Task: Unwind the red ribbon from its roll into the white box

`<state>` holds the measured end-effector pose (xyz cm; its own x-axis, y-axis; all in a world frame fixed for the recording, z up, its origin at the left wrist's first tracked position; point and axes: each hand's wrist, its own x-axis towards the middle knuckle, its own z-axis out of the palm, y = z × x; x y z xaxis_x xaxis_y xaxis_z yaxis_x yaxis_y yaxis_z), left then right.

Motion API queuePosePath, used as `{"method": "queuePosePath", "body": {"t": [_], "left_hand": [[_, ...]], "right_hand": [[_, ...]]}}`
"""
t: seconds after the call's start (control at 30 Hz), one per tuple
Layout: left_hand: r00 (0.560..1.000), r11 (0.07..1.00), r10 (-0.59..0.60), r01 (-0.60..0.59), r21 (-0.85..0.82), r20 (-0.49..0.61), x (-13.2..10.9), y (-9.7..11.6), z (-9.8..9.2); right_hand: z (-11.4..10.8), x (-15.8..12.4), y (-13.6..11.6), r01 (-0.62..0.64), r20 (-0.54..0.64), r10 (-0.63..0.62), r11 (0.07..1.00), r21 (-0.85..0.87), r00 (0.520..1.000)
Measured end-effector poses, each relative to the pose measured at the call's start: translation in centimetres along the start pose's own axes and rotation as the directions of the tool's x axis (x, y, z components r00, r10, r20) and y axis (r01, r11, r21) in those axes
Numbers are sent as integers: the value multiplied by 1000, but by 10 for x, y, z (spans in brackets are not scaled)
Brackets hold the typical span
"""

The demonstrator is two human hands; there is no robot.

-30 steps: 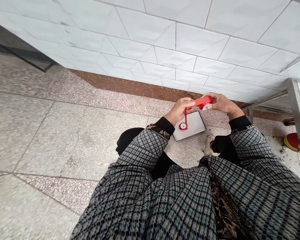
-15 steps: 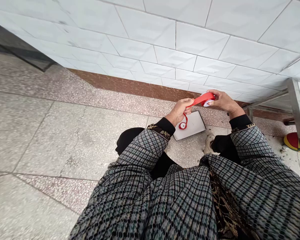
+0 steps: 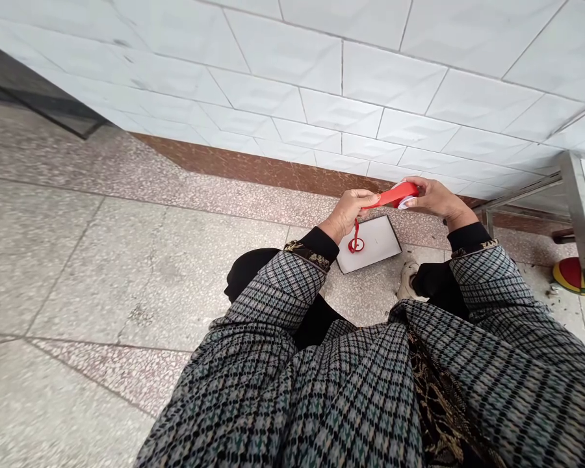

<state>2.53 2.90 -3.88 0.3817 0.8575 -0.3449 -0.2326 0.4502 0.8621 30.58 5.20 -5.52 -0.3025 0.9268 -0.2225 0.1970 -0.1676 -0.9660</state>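
A length of red ribbon (image 3: 389,197) stretches between my two hands. My left hand (image 3: 351,210) pinches it between thumb and fingers. At its other end, my right hand (image 3: 431,198) is closed around a white-sided spool (image 3: 406,203) from which the ribbon comes. Below my left hand a red tail (image 3: 356,229) hangs down and ends in a loose curl. Behind that curl, on the floor, lies a shallow white box or lid (image 3: 377,246) with dark edges.
The white tiled wall (image 3: 297,71) rises in front, with a brown skirting (image 3: 253,162) at its foot. At the right stands a metal-framed table (image 3: 578,214). A red and yellow ball-like object (image 3: 569,275) is on the floor under it. My shoe (image 3: 408,279) is beside the box.
My left hand has shifted slightly left. The hanging red tail has swung a little, and its curl has turned. My right hand stays nearly where it was, holding the spool.
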Motion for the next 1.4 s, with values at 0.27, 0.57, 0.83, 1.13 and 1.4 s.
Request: {"method": "queuePosePath", "body": {"t": [0.27,0.57,0.83,1.13,1.4], "left_hand": [[999,999,-44,45,23,-7,3,-7,4],[998,995,54,-58,-86,-44,-1,-10,13],[1000,999,17,-18,-46,-15,1,-13,10],[999,999,37,-37,10,-3,0,-19,16],[995,998,56,-53,40,-81,0,-21,20]], "right_hand": [[14,-3,0,31,74,-59,944,328,995],[16,1,1,18,61,-43,933,359,997],[21,1,5,27,63,-57,915,402,996],[27,1,5,59,46,-84,916,397,995],[35,2,6,53,-3,-56,917,395,998]]}}
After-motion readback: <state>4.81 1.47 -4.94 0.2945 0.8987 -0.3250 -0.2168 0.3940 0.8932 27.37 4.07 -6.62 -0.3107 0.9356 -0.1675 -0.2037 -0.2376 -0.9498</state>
